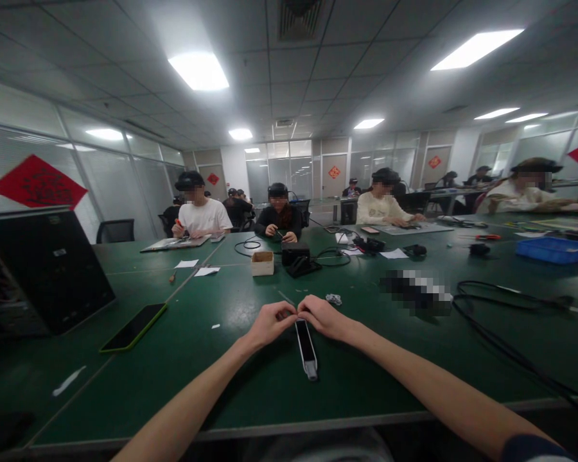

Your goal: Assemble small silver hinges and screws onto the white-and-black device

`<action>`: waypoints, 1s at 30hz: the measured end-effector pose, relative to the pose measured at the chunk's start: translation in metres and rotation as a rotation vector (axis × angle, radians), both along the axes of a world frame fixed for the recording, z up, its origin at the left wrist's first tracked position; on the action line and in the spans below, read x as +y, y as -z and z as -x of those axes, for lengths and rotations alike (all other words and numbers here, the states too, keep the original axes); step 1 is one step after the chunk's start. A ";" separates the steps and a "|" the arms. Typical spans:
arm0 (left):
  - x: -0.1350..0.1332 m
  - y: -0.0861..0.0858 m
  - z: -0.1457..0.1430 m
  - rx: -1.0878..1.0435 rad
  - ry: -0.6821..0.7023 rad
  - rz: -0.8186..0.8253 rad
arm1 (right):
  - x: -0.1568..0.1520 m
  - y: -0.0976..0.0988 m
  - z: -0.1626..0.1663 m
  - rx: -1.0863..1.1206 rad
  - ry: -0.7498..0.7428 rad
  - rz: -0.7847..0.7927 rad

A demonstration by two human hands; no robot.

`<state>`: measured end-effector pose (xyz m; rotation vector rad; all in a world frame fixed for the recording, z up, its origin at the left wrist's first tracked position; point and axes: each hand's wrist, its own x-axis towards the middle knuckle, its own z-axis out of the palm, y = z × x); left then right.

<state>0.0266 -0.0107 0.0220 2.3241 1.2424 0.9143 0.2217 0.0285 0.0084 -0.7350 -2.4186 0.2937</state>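
Both my hands meet over the green table (pixel 231 385), fingertips pinched together. My left hand (pixel 268 323) and my right hand (pixel 324 317) close on the far end of a narrow black device with a white frame (pixel 306 350) that lies flat, pointing toward me. What exactly the fingertips pinch is too small to make out. A thin grey tool (pixel 286 298) lies just beyond my left hand. A small crumpled silvery piece (pixel 334 299) rests beyond my right hand.
A phone in a green case (pixel 133 327) lies at left, near a dark computer case (pixel 43 273). A small cardboard box (pixel 262 262) and a black unit (pixel 296 255) stand farther out. Black cables (pixel 505 346) cross the right side. A blue tray (pixel 556 249) sits far right. Several people work opposite.
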 end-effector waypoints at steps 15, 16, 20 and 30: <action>0.011 0.005 0.009 0.005 -0.065 0.014 | 0.004 0.000 -0.002 -0.019 0.052 -0.070; 0.012 0.004 0.011 0.038 -0.081 0.018 | 0.004 -0.001 -0.003 -0.019 0.060 -0.071; 0.016 0.003 0.018 0.145 -0.076 0.070 | 0.005 -0.005 -0.013 -0.047 0.101 -0.020; 0.019 0.008 0.023 0.175 0.021 0.178 | 0.016 0.000 -0.032 -0.119 0.153 0.185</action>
